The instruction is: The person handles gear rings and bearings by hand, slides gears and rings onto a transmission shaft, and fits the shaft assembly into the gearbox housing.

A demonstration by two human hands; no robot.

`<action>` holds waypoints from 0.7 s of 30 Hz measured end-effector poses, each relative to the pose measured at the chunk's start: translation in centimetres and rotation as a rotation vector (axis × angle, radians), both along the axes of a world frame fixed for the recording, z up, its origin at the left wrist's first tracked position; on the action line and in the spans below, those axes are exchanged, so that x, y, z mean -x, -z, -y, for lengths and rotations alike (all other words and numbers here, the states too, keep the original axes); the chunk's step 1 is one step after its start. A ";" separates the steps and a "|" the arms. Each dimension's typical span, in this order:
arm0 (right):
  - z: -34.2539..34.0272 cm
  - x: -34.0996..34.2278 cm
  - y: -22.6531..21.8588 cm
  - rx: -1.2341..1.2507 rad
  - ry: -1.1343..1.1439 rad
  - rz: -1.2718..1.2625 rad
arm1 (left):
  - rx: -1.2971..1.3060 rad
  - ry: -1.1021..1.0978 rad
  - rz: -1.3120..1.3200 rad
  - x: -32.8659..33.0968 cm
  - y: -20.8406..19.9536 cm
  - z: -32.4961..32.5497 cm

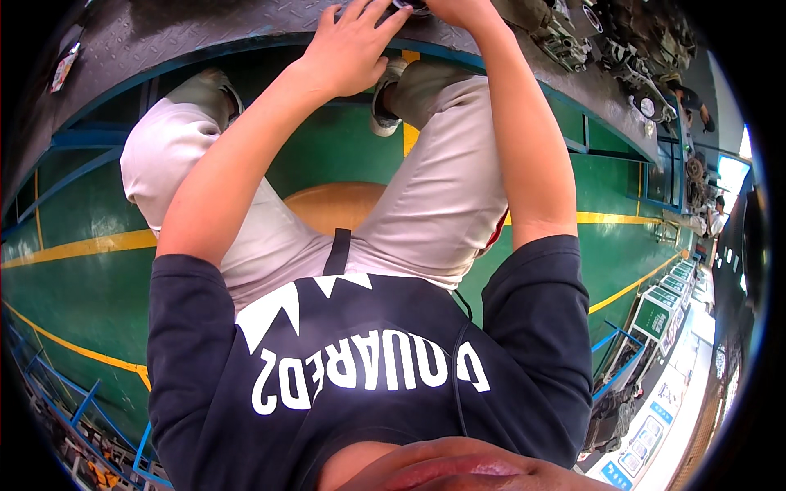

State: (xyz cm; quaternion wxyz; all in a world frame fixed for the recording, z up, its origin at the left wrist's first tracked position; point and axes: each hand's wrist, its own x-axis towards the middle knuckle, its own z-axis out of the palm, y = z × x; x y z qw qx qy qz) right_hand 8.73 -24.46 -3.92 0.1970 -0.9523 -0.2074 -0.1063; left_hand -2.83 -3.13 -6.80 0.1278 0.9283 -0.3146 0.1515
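Both hands work at the far edge of the dark checker-plate tabletop (205,29), at the top of the view. The left hand (348,49) lies with fingers spread and loosely curled beside one small round dark part (412,6); the right hand (458,10) is cropped, so its grip cannot be told. Judging by this, steadying that part against the tabletop would serve best. Several metal castings (573,37) lie right of the hands, uncounted.

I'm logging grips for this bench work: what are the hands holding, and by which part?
It cannot be told for sure. The right hand closes on a small dark round part at the frame's top edge; the left hand rests beside it, fingers spread.
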 end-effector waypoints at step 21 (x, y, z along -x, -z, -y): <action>-3.1 1.6 0.4 -0.405 0.052 -0.290 | 0.349 -0.396 -0.131 -2.9 -0.9 -0.2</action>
